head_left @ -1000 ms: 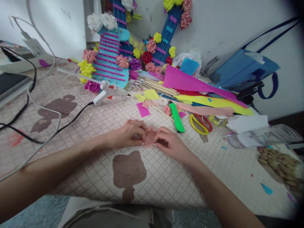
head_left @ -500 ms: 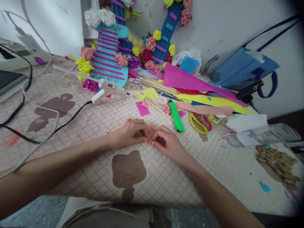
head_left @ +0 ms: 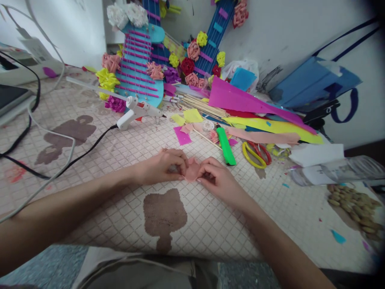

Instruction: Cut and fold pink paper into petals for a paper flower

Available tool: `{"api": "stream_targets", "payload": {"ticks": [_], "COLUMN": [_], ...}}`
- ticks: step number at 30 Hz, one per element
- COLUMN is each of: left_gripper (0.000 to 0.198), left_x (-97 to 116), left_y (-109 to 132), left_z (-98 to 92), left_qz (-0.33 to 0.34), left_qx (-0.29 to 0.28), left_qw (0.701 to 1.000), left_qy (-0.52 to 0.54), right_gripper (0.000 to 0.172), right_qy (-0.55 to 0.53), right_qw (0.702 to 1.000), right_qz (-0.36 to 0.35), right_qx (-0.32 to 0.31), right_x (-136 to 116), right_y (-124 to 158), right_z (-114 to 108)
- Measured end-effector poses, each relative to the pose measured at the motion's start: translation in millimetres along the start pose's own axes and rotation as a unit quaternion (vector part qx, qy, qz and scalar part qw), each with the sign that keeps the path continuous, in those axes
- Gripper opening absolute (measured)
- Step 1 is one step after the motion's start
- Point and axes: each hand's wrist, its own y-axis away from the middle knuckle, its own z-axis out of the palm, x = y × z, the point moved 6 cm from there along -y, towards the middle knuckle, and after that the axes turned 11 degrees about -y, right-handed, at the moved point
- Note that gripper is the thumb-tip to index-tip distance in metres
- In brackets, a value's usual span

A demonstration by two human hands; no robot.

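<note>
A small piece of pink crepe-like paper (head_left: 192, 169) is stretched between my two hands, just above the patterned tabletop (head_left: 210, 224). My left hand (head_left: 165, 166) pinches its left edge between thumb and fingers. On the opposite edge, my right hand (head_left: 218, 176) grips it the same way. The paper's middle shows between the fingertips, its upper rim uneven. Beyond my right hand lie a green utility knife (head_left: 226, 146) and scissors (head_left: 255, 154) with yellow and red handles.
A white glue gun (head_left: 135, 113) lies at the back left, its black cord trailing left. Behind it stand a decorated blue cardboard guitar (head_left: 140, 68) with paper flowers. Wooden sticks (head_left: 204, 105), a magenta sheet (head_left: 249, 100), a clear plastic bottle (head_left: 325, 170) and peanuts (head_left: 355, 208) sit to the right.
My hands have drawn slightly apart, and more of the pink paper's flat middle shows between them. Both keep their pinch. The whole view has shifted a little.
</note>
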Motion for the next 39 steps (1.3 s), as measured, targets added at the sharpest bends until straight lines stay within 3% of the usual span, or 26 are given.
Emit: {"api": "stream_targets", "payload": {"ticks": [26,32,39], "left_gripper": [0.009,0.010,0.012], "left_x": [6.6,5.4,8.3], "left_y": [-3.6,-3.7,-1.4], "left_z": [6.3,5.0,0.2], "left_qz": [-0.079,-0.074,-0.017], "left_qx": [0.048,0.032,-0.022], "left_qw": [0.992,0.994,0.999], "left_qy": [-0.089,-0.074,-0.035], "right_gripper": [0.014,0.015,0.013], "right_qy": [0.043,0.056,0.047], "right_qw": [0.997,0.996,0.997], "right_qz": [-0.012,-0.014,-0.012], "right_qx": [0.060,0.071,0.060], "right_x": [-10.0,-10.3,-10.4], "right_y": [-1.3,-0.8,0.2], "right_z": [10.3,10.3,6.9]}}
